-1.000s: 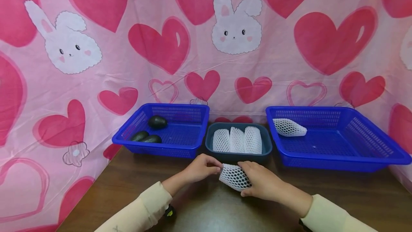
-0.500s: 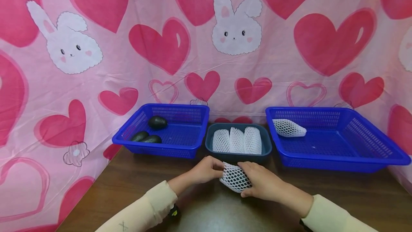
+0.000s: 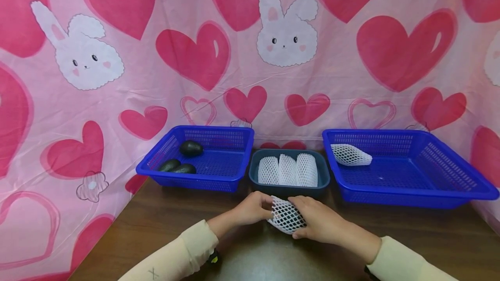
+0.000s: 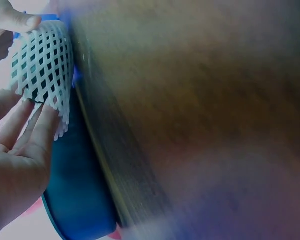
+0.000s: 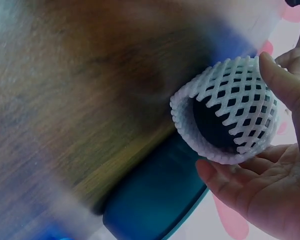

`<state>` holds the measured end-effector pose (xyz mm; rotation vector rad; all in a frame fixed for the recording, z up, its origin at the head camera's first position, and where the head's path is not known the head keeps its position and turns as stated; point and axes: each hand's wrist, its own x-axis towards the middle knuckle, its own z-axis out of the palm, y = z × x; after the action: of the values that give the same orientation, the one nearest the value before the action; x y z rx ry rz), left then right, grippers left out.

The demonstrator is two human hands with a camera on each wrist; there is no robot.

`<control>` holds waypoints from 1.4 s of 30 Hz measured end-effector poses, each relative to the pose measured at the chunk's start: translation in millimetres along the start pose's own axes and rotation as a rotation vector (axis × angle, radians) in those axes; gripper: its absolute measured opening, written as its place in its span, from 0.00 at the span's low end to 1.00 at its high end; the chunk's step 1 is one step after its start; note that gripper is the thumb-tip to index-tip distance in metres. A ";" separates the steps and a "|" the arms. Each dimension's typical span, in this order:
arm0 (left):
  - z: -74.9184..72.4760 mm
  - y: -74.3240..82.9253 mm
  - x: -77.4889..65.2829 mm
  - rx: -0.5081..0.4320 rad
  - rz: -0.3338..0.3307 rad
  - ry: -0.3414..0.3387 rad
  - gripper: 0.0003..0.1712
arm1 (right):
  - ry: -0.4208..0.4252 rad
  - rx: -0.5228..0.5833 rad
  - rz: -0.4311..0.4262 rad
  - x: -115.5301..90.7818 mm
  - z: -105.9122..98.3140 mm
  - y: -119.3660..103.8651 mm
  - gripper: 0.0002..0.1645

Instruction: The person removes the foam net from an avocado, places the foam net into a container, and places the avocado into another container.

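Observation:
A dark avocado point(image 5: 212, 125) sits inside a white foam net point(image 3: 288, 218), over the table's front middle. My right hand point(image 3: 318, 220) grips the netted avocado from the right, thumb on the near side. In the right wrist view, the net's open rim faces the camera with the avocado's dark end recessed in it. My left hand point(image 3: 251, 208) is at the net's left end. In the left wrist view its fingers point(image 4: 42, 132) reach fairly straight into that opening, tips against the avocado's dark end and the net's edge.
A dark teal tray point(image 3: 254, 177) behind the hands holds three white foam nets point(image 3: 287, 170). The left blue basket point(image 3: 230, 177) holds three bare avocados point(image 3: 191, 147). In the right blue basket point(image 3: 414, 200) lies one netted avocado point(image 3: 350, 155). A pink printed cloth hangs behind.
My left hand has shifted slightly right, from the net's left edge to fingertips inside its opening. My right hand holds the netted avocado in nearly the same place.

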<state>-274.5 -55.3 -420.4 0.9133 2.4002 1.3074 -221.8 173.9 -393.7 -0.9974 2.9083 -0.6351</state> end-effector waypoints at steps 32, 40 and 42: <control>4.3 3.0 6.2 -0.091 -0.047 -0.073 0.14 | -0.057 0.102 0.005 -13.6 -5.6 28.8 0.50; 8.3 9.2 10.3 -0.056 -0.056 -0.109 0.14 | -0.045 0.108 -0.023 -12.0 -4.9 30.0 0.45; 8.6 10.7 11.0 -0.038 -0.057 -0.115 0.13 | -0.040 0.107 -0.029 -11.8 -4.4 30.6 0.43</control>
<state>-274.4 -38.4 -415.6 0.8788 2.2889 1.2406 -231.0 204.5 -402.6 -1.0299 2.7975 -0.7540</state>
